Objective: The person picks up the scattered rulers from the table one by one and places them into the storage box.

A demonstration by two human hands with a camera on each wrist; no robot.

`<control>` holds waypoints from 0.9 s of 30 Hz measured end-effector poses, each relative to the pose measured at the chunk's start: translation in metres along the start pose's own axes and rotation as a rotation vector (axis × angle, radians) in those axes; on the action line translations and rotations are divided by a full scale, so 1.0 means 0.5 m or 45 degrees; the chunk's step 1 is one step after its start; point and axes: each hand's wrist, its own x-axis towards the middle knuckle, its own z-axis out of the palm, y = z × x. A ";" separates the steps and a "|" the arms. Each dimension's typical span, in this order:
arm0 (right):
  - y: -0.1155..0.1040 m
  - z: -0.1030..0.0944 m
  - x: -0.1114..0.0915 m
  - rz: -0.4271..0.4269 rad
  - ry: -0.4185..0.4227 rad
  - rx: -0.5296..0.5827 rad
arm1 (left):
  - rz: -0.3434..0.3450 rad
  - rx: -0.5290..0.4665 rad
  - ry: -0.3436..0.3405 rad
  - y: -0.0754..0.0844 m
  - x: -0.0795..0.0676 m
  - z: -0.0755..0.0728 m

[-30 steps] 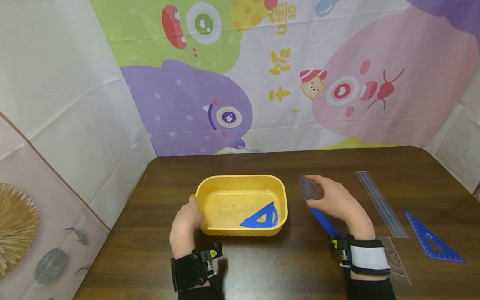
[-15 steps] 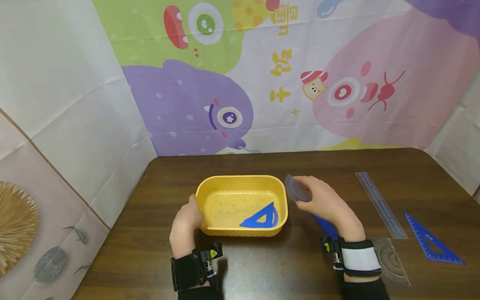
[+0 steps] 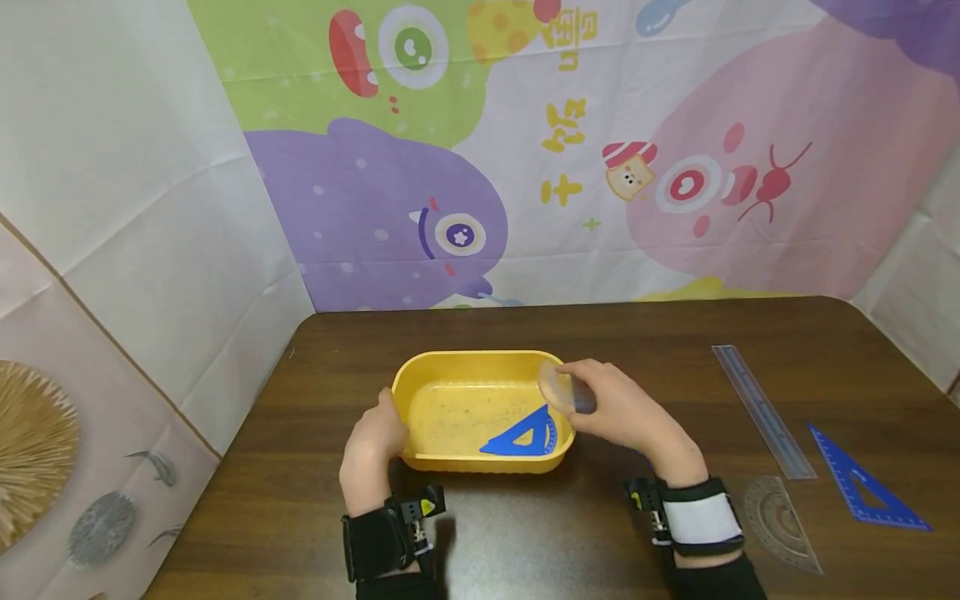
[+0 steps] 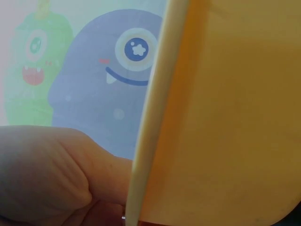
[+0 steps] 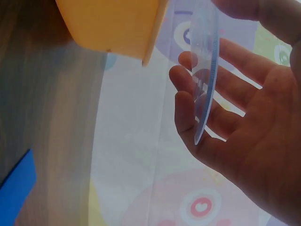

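My left hand grips the left end of a yellow plastic basket; in the left wrist view the basket's wall hides most of the fingers. A clear protractor is held between the thumb and curled fingers of my right hand. It stands tilted over the basket's right rim, its curved edge pointing left in the head view. Inside the basket, near the front right corner, lies a blue set square with a curved scale at its side.
Right of my right arm lie a clear ruler, a clear protractor on the table and a blue set square on the table. A flat blue piece shows in the right wrist view. A printed cloth hangs behind the table.
My right hand has moved left with the clear protractor, from beside the basket to over its right rim. My left hand and the basket have stayed in place.
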 end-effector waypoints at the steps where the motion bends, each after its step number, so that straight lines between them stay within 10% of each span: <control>1: -0.004 0.003 0.001 0.005 -0.006 -0.009 | -0.002 0.000 0.000 0.000 0.001 0.000; 27: -0.047 0.058 0.018 -0.056 -0.079 -0.255 | 0.015 0.015 0.025 0.000 0.000 0.001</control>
